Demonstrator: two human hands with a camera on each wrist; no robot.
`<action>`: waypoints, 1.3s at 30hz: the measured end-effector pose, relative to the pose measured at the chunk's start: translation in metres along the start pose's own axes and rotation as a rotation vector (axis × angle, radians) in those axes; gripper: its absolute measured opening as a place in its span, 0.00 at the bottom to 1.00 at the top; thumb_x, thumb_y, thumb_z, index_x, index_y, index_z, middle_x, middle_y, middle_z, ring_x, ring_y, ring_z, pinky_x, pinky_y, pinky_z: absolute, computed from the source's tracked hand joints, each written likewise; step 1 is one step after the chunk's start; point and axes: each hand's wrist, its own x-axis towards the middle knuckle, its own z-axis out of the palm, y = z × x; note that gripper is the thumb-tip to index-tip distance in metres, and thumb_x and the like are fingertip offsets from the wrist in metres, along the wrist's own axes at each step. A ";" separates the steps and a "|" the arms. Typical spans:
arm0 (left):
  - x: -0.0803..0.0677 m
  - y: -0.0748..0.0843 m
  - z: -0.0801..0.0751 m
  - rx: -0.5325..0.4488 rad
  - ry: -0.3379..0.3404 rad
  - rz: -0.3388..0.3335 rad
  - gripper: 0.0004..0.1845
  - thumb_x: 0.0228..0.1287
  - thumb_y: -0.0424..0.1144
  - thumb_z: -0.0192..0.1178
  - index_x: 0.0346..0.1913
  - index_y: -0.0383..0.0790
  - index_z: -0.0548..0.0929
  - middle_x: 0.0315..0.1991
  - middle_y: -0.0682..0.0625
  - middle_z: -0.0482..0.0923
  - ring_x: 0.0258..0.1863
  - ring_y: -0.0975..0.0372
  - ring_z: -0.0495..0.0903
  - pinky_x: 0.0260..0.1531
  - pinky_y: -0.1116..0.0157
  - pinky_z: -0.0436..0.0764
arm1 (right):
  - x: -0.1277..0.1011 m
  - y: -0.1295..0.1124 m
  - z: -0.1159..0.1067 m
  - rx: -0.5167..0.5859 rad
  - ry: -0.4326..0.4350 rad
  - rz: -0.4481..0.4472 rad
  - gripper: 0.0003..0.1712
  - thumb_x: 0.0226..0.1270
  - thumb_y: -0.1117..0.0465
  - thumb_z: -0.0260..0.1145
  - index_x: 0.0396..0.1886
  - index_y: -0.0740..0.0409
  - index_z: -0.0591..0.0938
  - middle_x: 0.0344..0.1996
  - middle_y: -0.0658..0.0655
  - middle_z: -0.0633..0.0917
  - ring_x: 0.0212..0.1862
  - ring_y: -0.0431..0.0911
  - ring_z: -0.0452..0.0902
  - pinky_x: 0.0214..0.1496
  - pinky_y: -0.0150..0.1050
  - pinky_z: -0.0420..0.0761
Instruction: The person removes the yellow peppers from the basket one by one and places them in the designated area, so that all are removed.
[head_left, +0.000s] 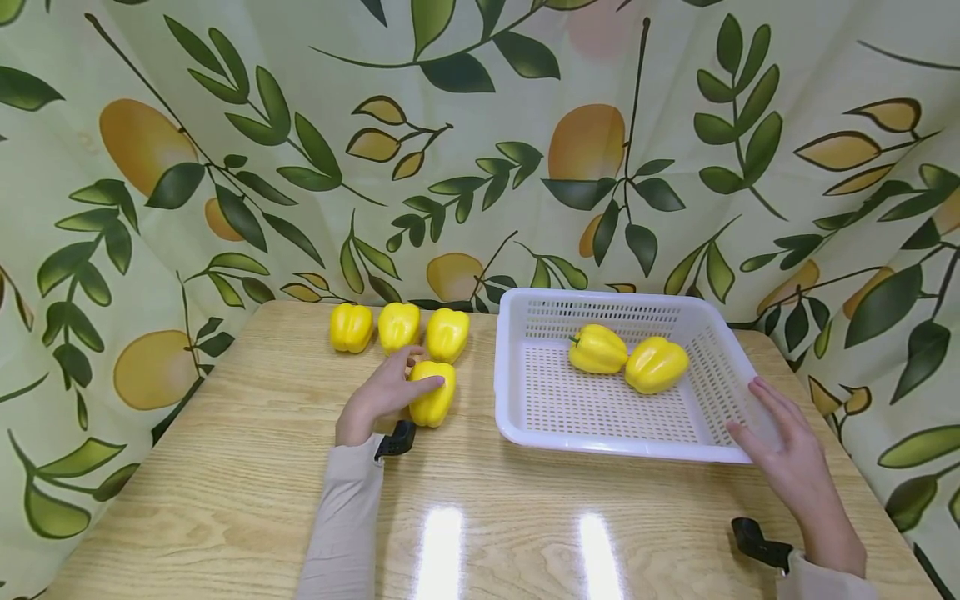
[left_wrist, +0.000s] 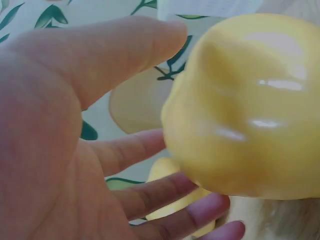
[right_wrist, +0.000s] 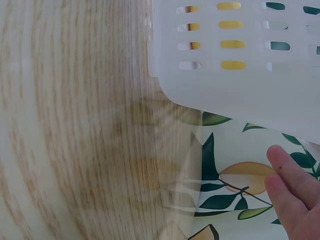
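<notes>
In the head view a yellow bell pepper sits on the table, and my left hand is around its left side. The thumb lies over it there; in the left wrist view the thumb and long fingers are spread about the pepper, fingers fairly straight, some tips at its edge. My right hand is at the right front corner of a white plastic basket, fingers extended along its outer side and thumb near the rim. Two yellow bell peppers lie inside, one left of the other.
Behind my left hand stand three more yellow peppers in a row: left, middle and right. All this rests on a wood-grain table. A leaf-and-fruit patterned curtain hangs behind and along the sides.
</notes>
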 end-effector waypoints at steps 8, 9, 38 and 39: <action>0.000 0.007 -0.006 -0.025 0.048 0.002 0.35 0.68 0.51 0.61 0.71 0.39 0.64 0.68 0.36 0.68 0.60 0.46 0.70 0.59 0.49 0.73 | 0.001 0.001 0.000 -0.008 -0.001 0.006 0.43 0.73 0.49 0.58 0.80 0.56 0.52 0.80 0.64 0.46 0.75 0.75 0.42 0.59 0.80 0.55; 0.000 0.008 -0.006 -0.027 0.051 0.000 0.35 0.68 0.51 0.61 0.71 0.39 0.64 0.69 0.36 0.68 0.60 0.46 0.70 0.59 0.49 0.73 | 0.001 0.001 0.000 -0.009 -0.001 0.005 0.43 0.73 0.49 0.58 0.80 0.56 0.52 0.80 0.64 0.46 0.75 0.75 0.42 0.59 0.80 0.55; -0.008 0.032 0.001 -0.191 0.226 0.261 0.27 0.66 0.39 0.65 0.65 0.37 0.72 0.63 0.38 0.74 0.60 0.48 0.73 0.62 0.48 0.73 | 0.001 0.001 -0.001 0.006 -0.009 0.018 0.43 0.72 0.49 0.58 0.80 0.54 0.51 0.80 0.63 0.45 0.75 0.76 0.42 0.59 0.80 0.55; -0.009 0.033 0.001 -0.193 0.226 0.266 0.27 0.66 0.39 0.65 0.65 0.37 0.72 0.62 0.38 0.74 0.60 0.48 0.73 0.61 0.49 0.73 | 0.001 0.000 0.000 0.004 -0.008 0.019 0.43 0.72 0.49 0.58 0.80 0.54 0.52 0.80 0.63 0.45 0.75 0.76 0.43 0.59 0.80 0.56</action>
